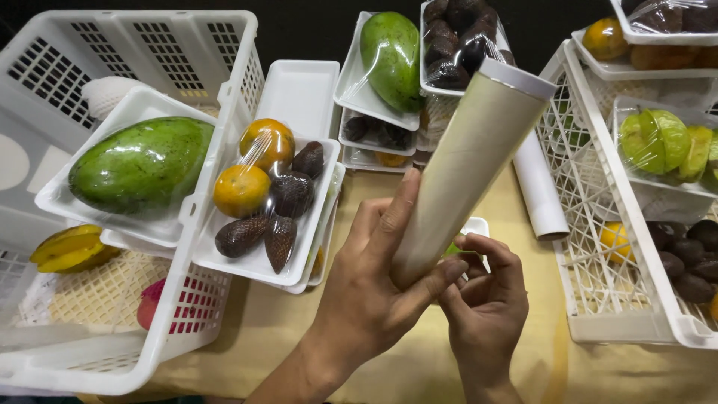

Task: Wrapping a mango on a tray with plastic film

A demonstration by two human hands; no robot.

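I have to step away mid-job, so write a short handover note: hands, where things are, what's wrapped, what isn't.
Left hand: grips the lower end of the cling-film roll, tilted up to the right.
Right hand: fingertips picking at the roll's lower end; no film pulled free.
Done: wrapped mango tray and the wrapped tray of oranges and dark scaly fruit rest on the left basket.
Left: an empty white tray lies behind; a small tray sits mostly hidden behind the hands, wrapping unclear.

One camera only, worn on the head; it looks steeply down and forward onto the table, close above the hands; white baskets fill both sides of the view.
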